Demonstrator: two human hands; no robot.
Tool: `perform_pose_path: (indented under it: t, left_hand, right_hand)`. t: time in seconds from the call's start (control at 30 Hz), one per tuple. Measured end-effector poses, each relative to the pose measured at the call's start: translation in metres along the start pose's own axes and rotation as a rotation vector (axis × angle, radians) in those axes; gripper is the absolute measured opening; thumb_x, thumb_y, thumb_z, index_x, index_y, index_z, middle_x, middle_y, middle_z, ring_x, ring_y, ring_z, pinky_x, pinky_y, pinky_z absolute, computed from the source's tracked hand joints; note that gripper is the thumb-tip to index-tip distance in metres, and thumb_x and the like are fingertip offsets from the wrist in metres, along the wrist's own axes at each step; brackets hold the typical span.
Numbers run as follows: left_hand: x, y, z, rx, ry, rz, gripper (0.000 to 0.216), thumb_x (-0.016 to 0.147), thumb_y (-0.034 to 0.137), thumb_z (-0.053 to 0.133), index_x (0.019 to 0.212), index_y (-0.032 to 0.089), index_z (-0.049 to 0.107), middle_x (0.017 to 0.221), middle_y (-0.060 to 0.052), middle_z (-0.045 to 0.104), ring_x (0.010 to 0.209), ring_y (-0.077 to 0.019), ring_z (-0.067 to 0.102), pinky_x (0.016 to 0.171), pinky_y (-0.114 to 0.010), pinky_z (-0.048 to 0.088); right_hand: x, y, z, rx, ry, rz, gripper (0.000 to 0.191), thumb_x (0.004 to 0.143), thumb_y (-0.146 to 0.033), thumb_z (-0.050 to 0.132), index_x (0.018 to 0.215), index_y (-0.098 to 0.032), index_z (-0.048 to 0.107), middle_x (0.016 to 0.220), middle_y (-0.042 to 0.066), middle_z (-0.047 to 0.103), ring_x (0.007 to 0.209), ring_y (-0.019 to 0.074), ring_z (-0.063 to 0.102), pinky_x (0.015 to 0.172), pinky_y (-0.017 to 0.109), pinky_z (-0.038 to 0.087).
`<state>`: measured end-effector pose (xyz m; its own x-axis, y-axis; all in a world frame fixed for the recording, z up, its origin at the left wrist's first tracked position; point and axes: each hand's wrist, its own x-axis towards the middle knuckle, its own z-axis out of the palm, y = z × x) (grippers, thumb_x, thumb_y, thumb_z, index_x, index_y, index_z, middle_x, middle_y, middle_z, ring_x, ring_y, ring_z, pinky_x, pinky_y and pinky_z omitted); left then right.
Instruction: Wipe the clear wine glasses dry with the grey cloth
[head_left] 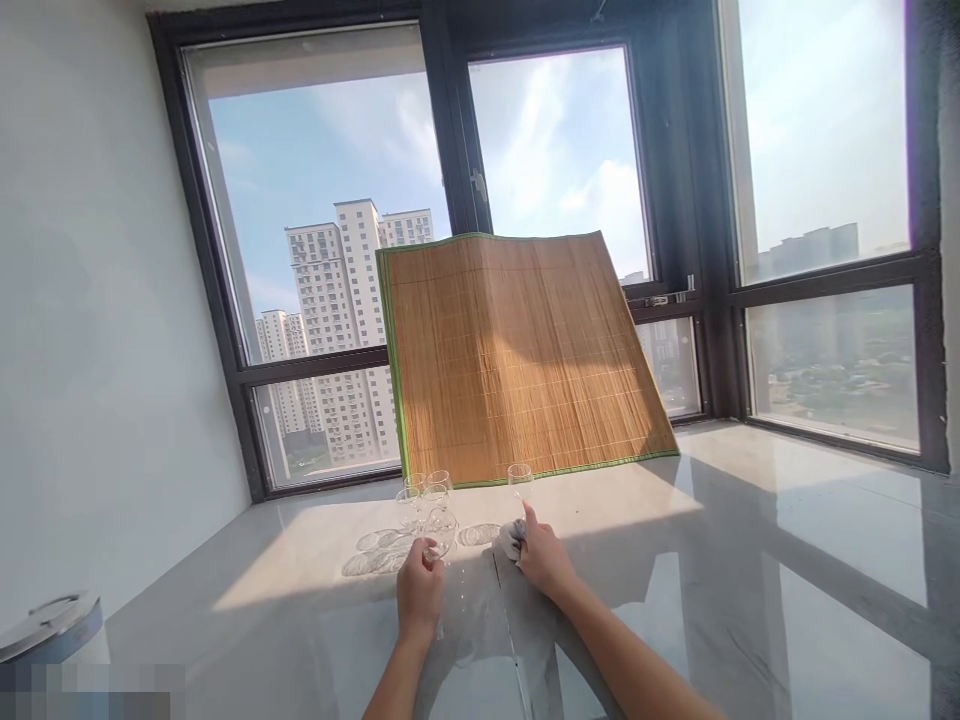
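Observation:
My left hand (421,590) is closed on a small clear drinking glass (444,524), tilted over the pale stone sill. Just behind it stand several similar clear glasses (437,485), partly overlapping in view. In my right hand (546,555) a crumpled grey-white cloth (512,540) is bunched under the fingers. A single clear glass (519,480) stands upright just beyond that hand; whether the fingertips touch it I cannot tell.
A bamboo mat (517,360) with green edging leans against the dark window frame (450,130) behind the glasses. The glossy sill (637,530) carries sunlit patches and shadows. At the lower left stands a lidded container (56,630), and a white wall (97,250) rises on that side.

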<state>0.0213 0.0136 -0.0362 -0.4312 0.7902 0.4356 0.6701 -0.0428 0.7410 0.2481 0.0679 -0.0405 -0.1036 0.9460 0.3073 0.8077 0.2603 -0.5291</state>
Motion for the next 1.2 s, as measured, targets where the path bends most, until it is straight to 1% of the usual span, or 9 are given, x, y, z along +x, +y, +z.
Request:
perform_pose_path:
  t: [0.1, 0.23, 0.43, 0.57, 0.67, 0.83, 0.97, 1.07, 1.2]
  left_hand:
    - [-0.002, 0.003, -0.002, 0.000, -0.027, -0.023, 0.024, 0.076, 0.017, 0.047, 0.093, 0.025, 0.061, 0.067, 0.002, 0.060, 0.066, -0.0165, 0.058, 0.063, -0.023, 0.037]
    - [-0.003, 0.006, -0.002, -0.026, -0.048, -0.026, 0.024, 0.076, 0.016, 0.046, 0.093, 0.025, 0.061, 0.066, 0.002, 0.060, 0.067, -0.0167, 0.058, 0.063, -0.023, 0.038]
    - [-0.003, 0.008, -0.001, -0.021, -0.061, -0.012, 0.024, 0.076, 0.014, 0.047, 0.093, 0.024, 0.060, 0.065, 0.002, 0.059, 0.065, -0.0161, 0.057, 0.063, -0.023, 0.037]
    - [-0.004, 0.009, 0.000, -0.017, -0.073, 0.005, 0.022, 0.079, 0.017, 0.046, 0.094, 0.024, 0.061, 0.063, 0.004, 0.059, 0.061, -0.0153, 0.056, 0.061, -0.023, 0.036]
    - [-0.004, 0.008, 0.000, -0.021, -0.078, 0.019, 0.021, 0.080, 0.019, 0.046, 0.094, 0.024, 0.061, 0.063, 0.004, 0.058, 0.061, -0.0150, 0.056, 0.061, -0.023, 0.036]
    - [-0.004, 0.007, 0.000, -0.036, -0.092, 0.030, 0.021, 0.080, 0.017, 0.045, 0.093, 0.024, 0.061, 0.061, 0.004, 0.055, 0.060, -0.0144, 0.055, 0.060, -0.022, 0.037]
    - [-0.004, 0.007, 0.001, -0.047, -0.083, 0.034, 0.022, 0.079, 0.016, 0.046, 0.093, 0.024, 0.061, 0.062, 0.004, 0.056, 0.061, -0.0147, 0.056, 0.060, -0.022, 0.037]
    - [-0.004, 0.007, 0.000, -0.048, -0.083, 0.040, 0.022, 0.078, 0.016, 0.047, 0.093, 0.023, 0.061, 0.063, 0.004, 0.057, 0.060, -0.0145, 0.055, 0.060, -0.023, 0.037]
    - [-0.005, 0.009, -0.001, -0.049, -0.098, 0.040, 0.022, 0.078, 0.016, 0.047, 0.094, 0.023, 0.061, 0.060, 0.004, 0.055, 0.058, -0.0142, 0.054, 0.059, -0.022, 0.037]
  right_hand:
    - [0.001, 0.002, -0.001, -0.023, -0.045, -0.015, 0.071, 0.083, -0.008, 0.040, 0.152, -0.009, 0.023, 0.113, 0.016, 0.066, 0.107, 0.0243, 0.059, 0.082, 0.027, 0.040]
    - [0.001, -0.001, -0.004, -0.059, -0.094, 0.016, 0.066, 0.085, -0.009, 0.038, 0.150, -0.006, 0.027, 0.115, 0.017, 0.066, 0.109, 0.0264, 0.059, 0.085, 0.030, 0.039]
    - [-0.002, -0.005, -0.006, -0.080, -0.071, 0.093, 0.064, 0.087, -0.012, 0.038, 0.150, -0.010, 0.028, 0.124, 0.018, 0.063, 0.122, 0.0286, 0.054, 0.097, 0.036, 0.035]
    - [-0.003, -0.005, -0.007, -0.080, -0.061, 0.125, 0.063, 0.087, -0.011, 0.038, 0.149, -0.010, 0.031, 0.123, 0.019, 0.063, 0.122, 0.0282, 0.053, 0.097, 0.036, 0.035]
    - [-0.003, -0.005, -0.007, -0.038, -0.012, 0.072, 0.067, 0.083, -0.007, 0.039, 0.149, -0.011, 0.031, 0.122, 0.017, 0.063, 0.120, 0.0276, 0.052, 0.092, 0.034, 0.038]
    - [-0.001, -0.009, -0.007, -0.014, 0.166, -0.149, 0.080, 0.068, 0.004, 0.042, 0.144, -0.020, 0.040, 0.148, 0.010, 0.044, 0.129, 0.0261, 0.040, 0.097, 0.033, 0.037]
    - [-0.001, -0.010, -0.004, -0.005, 0.040, -0.222, 0.072, 0.074, 0.000, 0.041, 0.144, -0.018, 0.042, 0.130, 0.011, 0.059, 0.122, 0.0262, 0.045, 0.095, 0.033, 0.040]
    - [-0.004, -0.007, -0.002, 0.035, -0.046, -0.221, 0.064, 0.082, -0.014, 0.048, 0.146, -0.016, 0.039, 0.127, 0.013, 0.061, 0.123, 0.0300, 0.044, 0.094, 0.036, 0.040]
    - [-0.008, -0.004, -0.002, 0.056, -0.112, -0.195, 0.078, 0.077, -0.018, 0.058, 0.150, -0.014, 0.030, 0.129, 0.014, 0.060, 0.126, 0.0313, 0.042, 0.096, 0.035, 0.040]
